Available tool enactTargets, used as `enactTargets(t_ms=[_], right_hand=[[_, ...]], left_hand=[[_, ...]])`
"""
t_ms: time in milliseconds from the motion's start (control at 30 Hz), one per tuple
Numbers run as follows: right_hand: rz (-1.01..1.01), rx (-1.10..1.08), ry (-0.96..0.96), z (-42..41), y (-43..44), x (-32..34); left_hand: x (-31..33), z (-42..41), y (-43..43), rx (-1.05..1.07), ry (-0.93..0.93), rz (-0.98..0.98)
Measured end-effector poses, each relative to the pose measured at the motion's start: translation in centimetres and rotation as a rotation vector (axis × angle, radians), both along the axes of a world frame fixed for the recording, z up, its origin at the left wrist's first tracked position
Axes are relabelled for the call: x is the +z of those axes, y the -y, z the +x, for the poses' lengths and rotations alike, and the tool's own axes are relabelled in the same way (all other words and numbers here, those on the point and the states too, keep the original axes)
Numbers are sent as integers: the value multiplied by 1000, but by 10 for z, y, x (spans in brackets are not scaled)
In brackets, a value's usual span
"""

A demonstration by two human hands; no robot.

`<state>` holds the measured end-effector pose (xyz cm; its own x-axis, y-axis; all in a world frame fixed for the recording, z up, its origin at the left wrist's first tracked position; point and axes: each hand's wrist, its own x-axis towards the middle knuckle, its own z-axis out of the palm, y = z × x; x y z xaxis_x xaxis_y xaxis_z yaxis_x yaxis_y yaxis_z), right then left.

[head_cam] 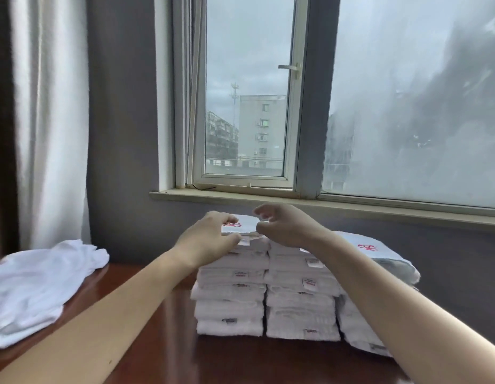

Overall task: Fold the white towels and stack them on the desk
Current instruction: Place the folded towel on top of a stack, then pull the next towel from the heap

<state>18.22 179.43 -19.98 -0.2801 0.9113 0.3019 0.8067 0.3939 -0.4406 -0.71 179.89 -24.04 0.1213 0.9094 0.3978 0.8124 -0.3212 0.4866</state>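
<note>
Hovering at the top of the folded towels [229,300] in the head view, both hands meet over the left-hand pile. The left hand [210,236] has its fingers curled over the top towel [247,223], with the thumb low at that towel's near edge. Whether it pinches the cloth or only brackets it cannot be told. The right hand [285,225] is half curled, thumb and forefinger apart, with nothing seen held between them. The folded towels stand in three piles side by side on the desk [226,361], edges touching. The rightmost pile is partly hidden behind the right forearm and topped by a towel with red stitching. Left of the piles lies a strip of bare wood, then a heap of loose towels [38,284] spread to the desk's left edge. In front of the piles the desk shows open wood between the forearms. Behind them the grey wall is close, and the window sill [240,196] juts out just above the hands.
</note>
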Motion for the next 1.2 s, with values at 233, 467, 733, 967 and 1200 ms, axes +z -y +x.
enactTargets(t_ms=[233,467,733,967,1200], right_hand=[[14,203,115,-103,23,-18],[-30,407,258,-223,35,-63],[-128,533,356,-319,23,-113],[-204,553,352,-383,-16,-163],[-203,591,303,-432,-53,-206]], left_hand=[[-23,-113,60,197,-5,-81],[-66,-215,115,376,-84,-217],[-117,-300,137,545,-122,-390],[-155,-351,104,598,-123,-331],[-181,-389,57,680,-251,-261]])
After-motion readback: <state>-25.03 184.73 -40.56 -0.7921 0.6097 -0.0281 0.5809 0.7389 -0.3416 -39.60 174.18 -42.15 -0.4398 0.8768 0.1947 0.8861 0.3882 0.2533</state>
